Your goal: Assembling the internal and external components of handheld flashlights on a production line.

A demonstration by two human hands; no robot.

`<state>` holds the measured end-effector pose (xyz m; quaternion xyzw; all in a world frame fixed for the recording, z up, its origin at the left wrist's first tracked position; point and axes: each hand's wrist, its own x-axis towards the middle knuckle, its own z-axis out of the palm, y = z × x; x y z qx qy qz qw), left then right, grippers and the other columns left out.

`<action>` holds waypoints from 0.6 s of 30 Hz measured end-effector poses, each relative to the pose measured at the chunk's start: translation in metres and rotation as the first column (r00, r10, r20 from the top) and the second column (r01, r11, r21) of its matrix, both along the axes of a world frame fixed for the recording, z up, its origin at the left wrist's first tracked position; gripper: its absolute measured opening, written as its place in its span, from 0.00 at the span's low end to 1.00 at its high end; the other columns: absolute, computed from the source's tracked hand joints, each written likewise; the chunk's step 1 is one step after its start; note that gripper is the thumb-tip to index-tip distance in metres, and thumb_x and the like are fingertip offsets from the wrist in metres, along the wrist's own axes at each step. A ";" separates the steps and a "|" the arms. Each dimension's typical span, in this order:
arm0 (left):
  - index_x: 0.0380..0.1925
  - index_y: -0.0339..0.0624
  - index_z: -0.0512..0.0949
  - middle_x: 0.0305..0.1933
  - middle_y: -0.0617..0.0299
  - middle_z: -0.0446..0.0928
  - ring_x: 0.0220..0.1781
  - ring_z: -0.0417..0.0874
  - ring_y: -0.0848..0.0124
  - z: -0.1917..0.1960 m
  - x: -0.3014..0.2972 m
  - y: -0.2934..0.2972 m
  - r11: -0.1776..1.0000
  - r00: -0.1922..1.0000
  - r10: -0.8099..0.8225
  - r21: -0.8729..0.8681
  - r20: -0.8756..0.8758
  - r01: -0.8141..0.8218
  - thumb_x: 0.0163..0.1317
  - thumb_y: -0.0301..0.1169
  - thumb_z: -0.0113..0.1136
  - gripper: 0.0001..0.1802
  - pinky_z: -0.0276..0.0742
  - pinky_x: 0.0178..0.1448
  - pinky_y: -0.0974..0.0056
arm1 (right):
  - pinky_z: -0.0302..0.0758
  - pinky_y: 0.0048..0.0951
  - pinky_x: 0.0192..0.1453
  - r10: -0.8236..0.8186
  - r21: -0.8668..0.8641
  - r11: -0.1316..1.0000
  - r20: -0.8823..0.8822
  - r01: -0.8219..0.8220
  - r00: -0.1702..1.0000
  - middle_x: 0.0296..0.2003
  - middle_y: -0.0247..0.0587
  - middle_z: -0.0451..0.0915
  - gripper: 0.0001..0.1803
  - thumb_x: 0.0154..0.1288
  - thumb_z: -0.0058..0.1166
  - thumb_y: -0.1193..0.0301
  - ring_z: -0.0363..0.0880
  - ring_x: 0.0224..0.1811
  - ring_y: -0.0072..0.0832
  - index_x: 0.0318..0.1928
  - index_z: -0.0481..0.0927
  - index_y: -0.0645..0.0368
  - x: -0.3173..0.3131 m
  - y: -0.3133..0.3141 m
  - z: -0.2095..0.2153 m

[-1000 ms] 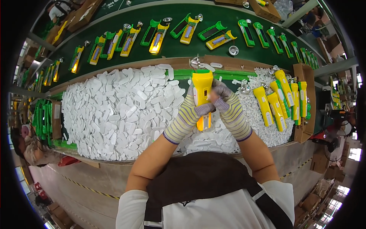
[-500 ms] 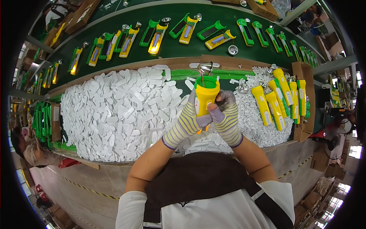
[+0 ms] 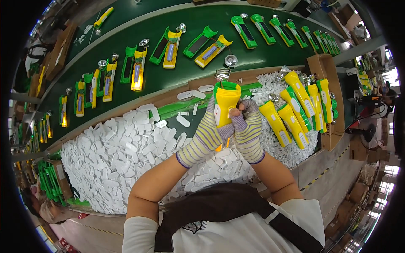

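Observation:
A yellow flashlight body with a green rim stands upright in both my gloved hands above the bench. My left hand in a striped glove wraps its lower part from the left. On the flashlight's right side my right hand presses with the thumb. A silver reflector lies just beyond the flashlight's top. Below the hands spreads a large heap of small white plastic pieces.
Several assembled yellow and green flashlights lie at the right next to a cardboard box. The green conveyor belt carries several open green and yellow flashlight halves and loose reflectors. Green parts are stacked at the far left.
Both hands have lifted the flashlight slightly and turned it more upright; my right hand shifted to its side.

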<state>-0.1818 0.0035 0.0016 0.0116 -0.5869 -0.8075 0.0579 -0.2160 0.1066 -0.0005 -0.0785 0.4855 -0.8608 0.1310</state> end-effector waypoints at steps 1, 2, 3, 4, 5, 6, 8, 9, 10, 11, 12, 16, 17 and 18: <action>0.60 0.41 0.54 0.49 0.58 0.71 0.50 0.75 0.70 0.005 -0.008 0.002 1.000 1.000 -0.010 -0.024 0.005 0.010 0.51 0.17 0.60 0.37 0.74 0.52 0.66 | 0.72 0.25 0.50 -0.013 0.011 1.000 0.009 0.013 1.000 0.42 0.38 0.75 0.18 0.53 0.66 0.69 0.73 0.43 0.22 0.34 0.66 0.54 -0.007 0.002 0.001; 0.59 0.42 0.54 0.49 0.58 0.71 0.50 0.75 0.69 0.002 -0.014 0.003 0.999 1.000 -0.014 0.040 0.021 0.013 0.51 0.16 0.59 0.36 0.74 0.51 0.66 | 0.72 0.23 0.48 -0.028 0.037 0.999 0.039 0.027 0.999 0.39 0.37 0.75 0.18 0.54 0.66 0.69 0.73 0.40 0.20 0.34 0.66 0.54 -0.013 0.003 0.000; 0.59 0.42 0.55 0.49 0.58 0.70 0.49 0.75 0.69 -0.002 -0.018 0.003 0.994 0.999 -0.017 0.104 0.038 0.013 0.52 0.16 0.57 0.35 0.74 0.51 0.66 | 0.73 0.22 0.46 -0.029 0.058 0.998 0.052 0.026 0.998 0.38 0.36 0.74 0.17 0.55 0.65 0.69 0.73 0.38 0.20 0.34 0.66 0.55 -0.020 0.004 0.000; 0.59 0.43 0.54 0.49 0.58 0.70 0.49 0.75 0.69 -0.001 -0.026 0.005 0.997 0.999 -0.009 0.072 0.037 0.006 0.51 0.14 0.55 0.35 0.75 0.50 0.65 | 0.73 0.21 0.44 -0.027 0.078 0.997 0.067 0.022 0.997 0.37 0.35 0.74 0.17 0.55 0.64 0.70 0.72 0.37 0.19 0.34 0.66 0.55 -0.025 0.003 0.002; 0.59 0.43 0.54 0.49 0.58 0.70 0.49 0.75 0.69 0.000 -0.030 0.003 0.997 0.999 -0.011 0.075 0.045 0.007 0.51 0.14 0.55 0.35 0.75 0.50 0.65 | 0.73 0.18 0.41 -0.037 0.103 0.994 0.079 0.029 0.996 0.35 0.33 0.72 0.16 0.56 0.63 0.71 0.71 0.35 0.17 0.34 0.65 0.55 -0.030 0.001 0.003; 0.59 0.43 0.55 0.48 0.59 0.70 0.49 0.75 0.69 0.001 -0.033 0.001 0.994 0.997 -0.031 0.106 0.075 0.023 0.51 0.14 0.55 0.35 0.75 0.50 0.66 | 0.73 0.18 0.41 -0.038 0.105 0.994 0.087 0.029 0.995 0.35 0.33 0.72 0.16 0.56 0.63 0.71 0.71 0.35 0.17 0.34 0.65 0.55 -0.034 0.000 0.001; 0.57 0.43 0.56 0.47 0.59 0.70 0.48 0.75 0.69 0.006 -0.038 0.001 0.985 0.996 -0.034 0.170 0.085 0.019 0.50 0.14 0.55 0.33 0.75 0.50 0.67 | 0.73 0.18 0.39 -0.028 0.123 0.992 0.062 0.021 0.998 0.34 0.33 0.72 0.15 0.57 0.62 0.71 0.71 0.35 0.16 0.34 0.66 0.55 -0.043 0.000 0.001; 0.57 0.43 0.56 0.47 0.59 0.70 0.48 0.75 0.69 0.006 -0.040 0.001 0.984 0.995 -0.038 0.174 0.088 0.022 0.50 0.14 0.55 0.33 0.75 0.50 0.67 | 0.72 0.17 0.39 -0.038 0.129 0.991 0.090 0.026 0.995 0.33 0.32 0.72 0.15 0.57 0.62 0.71 0.70 0.34 0.15 0.34 0.66 0.55 -0.045 -0.001 0.002; 0.57 0.43 0.57 0.47 0.59 0.70 0.48 0.75 0.70 0.006 -0.042 0.000 0.976 0.992 -0.050 0.217 0.112 0.024 0.50 0.14 0.55 0.33 0.75 0.50 0.67 | 0.72 0.17 0.39 -0.041 0.132 0.991 0.091 0.029 0.995 0.33 0.32 0.72 0.15 0.57 0.62 0.71 0.70 0.34 0.15 0.34 0.66 0.55 -0.048 -0.002 0.002; 0.57 0.42 0.57 0.47 0.59 0.70 0.48 0.75 0.70 0.007 -0.044 -0.002 0.966 0.989 -0.062 0.258 0.135 0.025 0.50 0.14 0.55 0.33 0.75 0.50 0.67 | 0.72 0.17 0.39 -0.059 0.162 0.986 0.089 0.044 0.994 0.33 0.32 0.71 0.15 0.57 0.62 0.70 0.70 0.34 0.15 0.34 0.66 0.55 -0.050 -0.004 0.002; 0.57 0.42 0.57 0.47 0.59 0.70 0.48 0.75 0.70 0.010 -0.045 -0.002 0.965 0.989 -0.065 0.260 0.135 0.028 0.50 0.14 0.55 0.33 0.75 0.50 0.67 | 0.71 0.17 0.38 -0.077 0.192 0.980 0.084 0.059 0.993 0.32 0.32 0.71 0.15 0.57 0.62 0.70 0.69 0.33 0.15 0.34 0.66 0.56 -0.051 -0.004 0.002; 0.58 0.43 0.58 0.47 0.61 0.70 0.49 0.75 0.70 0.019 -0.046 -0.007 0.971 0.983 -0.079 0.234 0.167 0.039 0.52 0.18 0.57 0.33 0.75 0.49 0.68 | 0.70 0.18 0.39 0.025 0.333 0.942 0.040 -0.037 0.999 0.31 0.31 0.71 0.18 0.58 0.62 0.62 0.68 0.33 0.15 0.36 0.67 0.56 -0.059 0.003 0.005; 0.58 0.43 0.59 0.47 0.61 0.70 0.49 0.75 0.71 0.018 -0.047 -0.008 0.958 0.990 -0.092 0.279 0.104 0.059 0.53 0.21 0.58 0.31 0.74 0.49 0.69 | 0.71 0.19 0.43 0.059 0.378 0.923 0.036 -0.069 0.998 0.36 0.33 0.72 0.21 0.59 0.60 0.58 0.70 0.38 0.17 0.42 0.67 0.57 -0.064 0.006 0.003; 0.56 0.45 0.62 0.46 0.61 0.71 0.47 0.75 0.72 0.020 -0.050 -0.007 0.912 0.987 -0.109 0.406 0.116 0.053 0.58 0.31 0.60 0.27 0.74 0.49 0.69 | 0.72 0.20 0.45 0.065 0.149 0.986 0.095 -0.078 0.993 0.40 0.34 0.72 0.24 0.59 0.59 0.57 0.72 0.41 0.20 0.47 0.66 0.56 -0.062 0.004 0.004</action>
